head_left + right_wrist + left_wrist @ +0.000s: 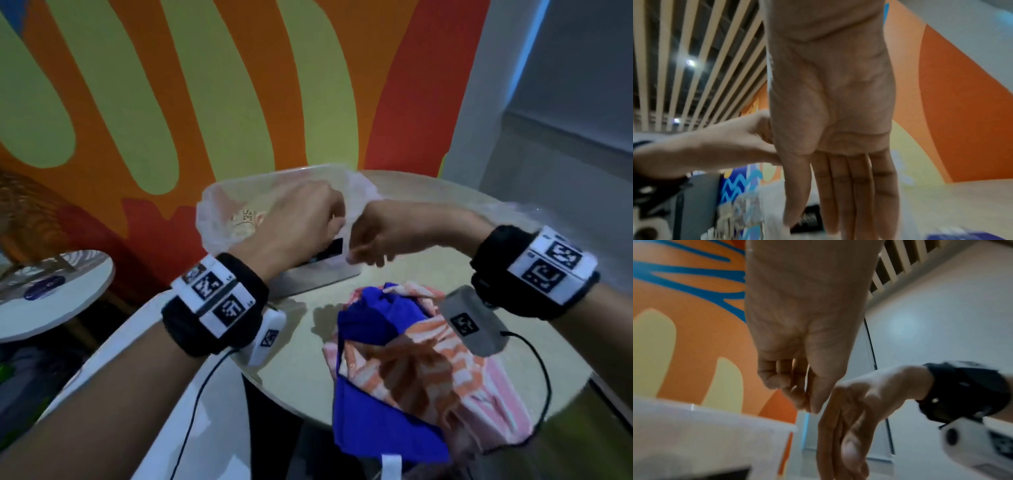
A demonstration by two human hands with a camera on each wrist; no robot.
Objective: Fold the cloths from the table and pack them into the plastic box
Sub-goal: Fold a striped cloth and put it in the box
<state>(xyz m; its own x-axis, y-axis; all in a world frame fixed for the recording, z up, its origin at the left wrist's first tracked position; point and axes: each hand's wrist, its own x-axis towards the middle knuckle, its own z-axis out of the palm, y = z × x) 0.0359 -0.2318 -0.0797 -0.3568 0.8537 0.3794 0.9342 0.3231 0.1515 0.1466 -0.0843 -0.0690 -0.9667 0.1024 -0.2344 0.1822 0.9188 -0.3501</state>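
Left hand: my left hand (301,219) hangs above the plastic box (318,277), near its front wall. In the left wrist view its fingers (777,378) curl loosely inward with nothing between them, so I call it released and relaxed.
Right hand: my right hand (383,236) is just beside the left one, over the box's right front corner. The right wrist view shows its fingers (849,194) straight, together and pointing down, holding nothing.
Plastic box: translucent, at the back of the round bench (428,192), close to the striped wall. It looks lined with thin clear plastic; something pale lies inside, too blurred for me to name.
Cloths: a loose, unfolded pile on the near side of the bench, apart from the box: a blue cloth (373,411) tangled with an orange-and-white patterned cloth (421,370) and a pink striped one (496,401).
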